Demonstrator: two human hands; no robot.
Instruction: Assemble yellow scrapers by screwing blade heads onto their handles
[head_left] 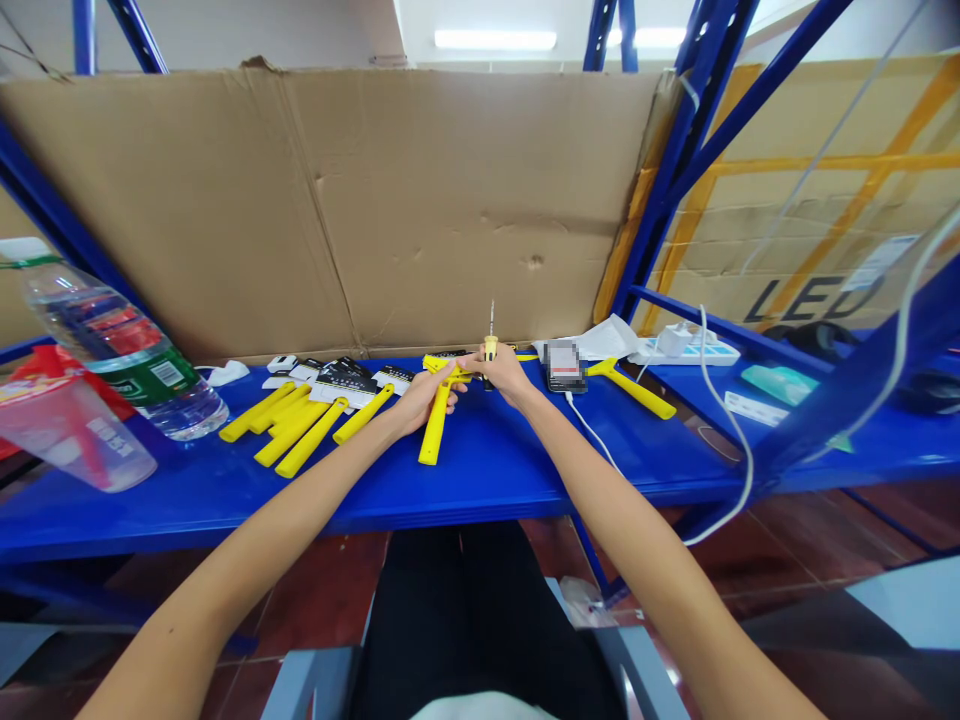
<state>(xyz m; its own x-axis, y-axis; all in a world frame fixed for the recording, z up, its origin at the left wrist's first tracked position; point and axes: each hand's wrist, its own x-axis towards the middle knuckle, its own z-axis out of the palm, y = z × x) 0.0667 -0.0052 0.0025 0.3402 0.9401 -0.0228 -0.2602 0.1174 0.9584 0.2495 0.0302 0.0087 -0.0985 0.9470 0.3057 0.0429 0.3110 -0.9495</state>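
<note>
A wide brown cardboard sheet (465, 200) stands upright behind the blue table (495, 480), set between blue metal posts, with strip lights (495, 40) on the ceiling above. To the right, past a post, is a cardboard box (840, 200) marked "LED", crossed by orange tape.

Near the middle of the table, the left hand (424, 402) holds a yellow T-shaped tool (433, 435), its fingers closed about the head of it while the handle slants down toward the person. The right hand (508, 374) has its fingers curled around a screwdriver (490, 348) with a pale handle and the metal shaft pointing up; its fingertips reach across to the head of the yellow T-shaped tool, so the two hands meet there. Whether the fingertips press on the head or only rest by it is too small to tell.

To the left of the hands lies a group of yellow handles (311, 440), side by side and partly overlapping, with black-and-white cards (341, 384) at their far ends. Beyond them, at the left, are a tilted-looking large water bottle (142, 350) and a translucent pink cup (82, 435). To the right of the hands lie a phone (564, 368) with a white cable (596, 437), a second yellow tool (641, 390), and, farther back, a white power strip (709, 350).
</note>
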